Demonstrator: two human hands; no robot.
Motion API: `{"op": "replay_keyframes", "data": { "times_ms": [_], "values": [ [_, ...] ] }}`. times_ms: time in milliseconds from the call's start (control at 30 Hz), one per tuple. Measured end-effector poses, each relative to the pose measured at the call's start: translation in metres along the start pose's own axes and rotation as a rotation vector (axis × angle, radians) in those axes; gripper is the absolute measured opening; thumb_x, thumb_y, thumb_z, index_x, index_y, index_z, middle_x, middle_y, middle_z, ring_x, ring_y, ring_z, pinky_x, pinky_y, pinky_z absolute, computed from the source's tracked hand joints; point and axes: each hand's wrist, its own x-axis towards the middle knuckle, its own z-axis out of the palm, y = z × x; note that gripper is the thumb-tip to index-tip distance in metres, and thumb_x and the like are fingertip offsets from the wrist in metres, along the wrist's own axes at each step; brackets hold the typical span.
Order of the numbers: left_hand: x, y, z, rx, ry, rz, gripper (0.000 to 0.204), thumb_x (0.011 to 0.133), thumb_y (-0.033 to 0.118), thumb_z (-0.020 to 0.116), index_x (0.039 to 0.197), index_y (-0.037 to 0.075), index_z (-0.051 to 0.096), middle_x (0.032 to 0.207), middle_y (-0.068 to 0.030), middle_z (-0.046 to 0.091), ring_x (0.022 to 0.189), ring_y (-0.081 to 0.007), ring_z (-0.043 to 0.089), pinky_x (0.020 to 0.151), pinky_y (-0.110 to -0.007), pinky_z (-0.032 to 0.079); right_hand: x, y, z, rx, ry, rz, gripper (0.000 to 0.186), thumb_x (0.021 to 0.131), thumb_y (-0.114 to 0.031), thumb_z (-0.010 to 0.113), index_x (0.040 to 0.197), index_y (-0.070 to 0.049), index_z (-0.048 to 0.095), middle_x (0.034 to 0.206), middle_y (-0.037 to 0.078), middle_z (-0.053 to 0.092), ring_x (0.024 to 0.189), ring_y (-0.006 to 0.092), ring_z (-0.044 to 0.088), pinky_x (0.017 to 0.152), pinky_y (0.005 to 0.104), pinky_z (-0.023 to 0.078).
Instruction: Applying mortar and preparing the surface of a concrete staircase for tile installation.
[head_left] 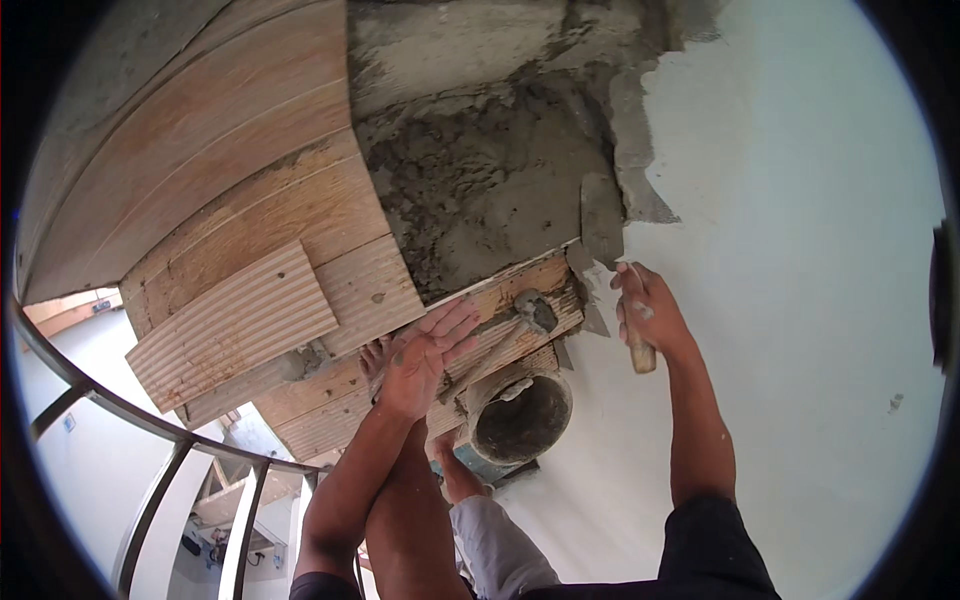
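Note:
My right hand (645, 310) grips a trowel by its wooden handle (641, 355); the grey blade (602, 215) lies against wet cement (480, 190) at the right end of a step, beside the wall. My left hand (428, 358) is open with fingers stretched out, at the front edge of that step, close to a tile edge and above my bare foot. It holds nothing. A small metal tool with a cement lump (535, 310) rests on the tiled tread (559, 275) between my hands.
Wood-look tiles (250, 220) cover the stairs at left, with a loose ribbed tile (230, 330) on top. A cement-stained bucket (559, 430) stands below my hands. A curved metal railing (185, 438) runs along the lower left, over a lower room. A white wall (790, 230) rises at right.

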Motion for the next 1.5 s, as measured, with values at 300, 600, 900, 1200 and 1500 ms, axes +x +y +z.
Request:
{"op": "replay_keyframes", "data": {
  "times_ms": [300,600,900,1200,1500],
  "values": [
    [-0.003,0.003,-0.012,0.051,-0.141,0.03,0.073,0.092,0.018,0.062,0.154,-0.004,0.03,0.157,-0.0206,0.039,0.143,-0.0354,0.042,0.115,-0.049,0.035,-0.051,-0.039,0.091,0.052,-0.309,-0.123,0.033,0.105,-0.032,0.049,0.113,-0.001,0.053,0.064,0.01,0.053,0.046,0.0244,0.056,0.049,0.0392,0.05],
    [-0.01,0.005,-0.014,0.087,-0.113,-0.001,0.09,0.085,0.034,0.071,0.154,-0.004,0.028,0.156,-0.0203,0.039,0.145,-0.0338,0.039,0.115,-0.051,0.035,-0.086,-0.083,0.068,-0.529,-0.233,-0.279,0.032,0.102,-0.027,0.052,0.112,0.002,0.051,0.08,0.031,0.063,0.077,0.0526,0.062,0.071,0.0574,0.048],
    [-0.005,-0.002,-0.005,0.072,-0.131,0.084,0.057,0.095,-0.006,0.051,0.15,-0.002,0.035,0.152,-0.0156,0.045,0.139,-0.028,0.045,0.113,-0.042,0.039,-0.079,-0.07,0.099,-0.634,-0.191,-0.47,0.031,0.104,-0.029,0.047,0.103,0.002,0.05,0.075,0.029,0.062,0.076,0.0509,0.062,0.068,0.0548,0.05],
    [-0.005,-0.023,-0.036,0.447,-0.057,0.114,0.053,0.093,-0.011,0.046,0.145,-0.004,0.04,0.143,-0.0134,0.053,0.133,-0.024,0.05,0.114,-0.037,0.038,-0.109,-0.041,0.105,-0.827,-0.203,-0.333,0.031,0.103,-0.03,0.049,0.113,-0.001,0.05,0.071,0.027,0.065,0.068,0.0461,0.067,0.064,0.0558,0.053],
    [-0.005,-0.002,-0.003,0.22,-0.041,0.019,0.05,0.1,-0.007,0.042,0.15,-0.003,0.036,0.154,-0.017,0.045,0.142,-0.0271,0.043,0.114,-0.039,0.038,-0.089,-0.058,0.049,-0.243,-0.047,-0.144,0.033,0.104,-0.033,0.051,0.108,-0.001,0.053,0.064,0.014,0.058,0.048,0.0265,0.058,0.05,0.0397,0.049]
  ]
}}
